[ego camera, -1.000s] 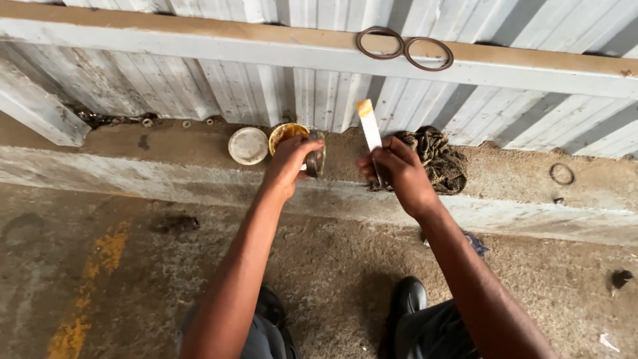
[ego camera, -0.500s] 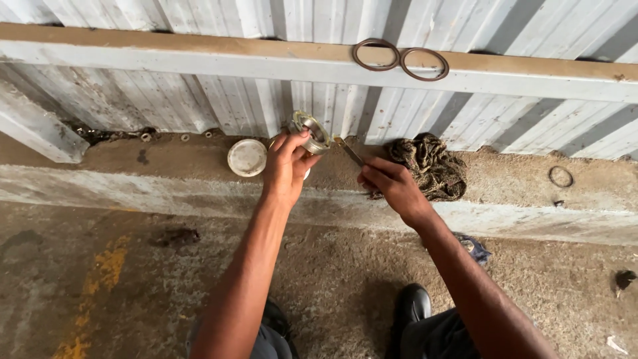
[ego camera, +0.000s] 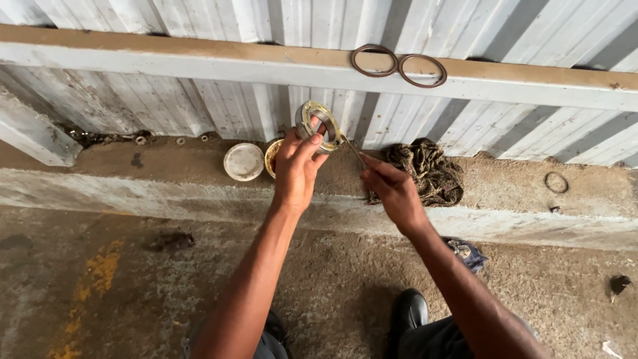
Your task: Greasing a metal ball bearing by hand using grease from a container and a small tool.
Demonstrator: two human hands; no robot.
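I see a concrete ledge (ego camera: 505, 199) running under the corrugated metal wall (ego camera: 166, 110); everything sits relative to that ledge. On it, right of centre, lies a greasy rag (ego camera: 428, 171). Left of the rag rests a round white lid (ego camera: 244, 161), with an open grease tin (ego camera: 272, 157) touching it. Above the ledge, my left hand (ego camera: 296, 169) has its fingers closed around a metal bearing (ego camera: 318, 125), held upright. My right hand (ego camera: 393, 189) pinches a thin stick (ego camera: 352, 150), its tip touching the bearing. Two rubber rings (ego camera: 399, 64) lie on the rail above.
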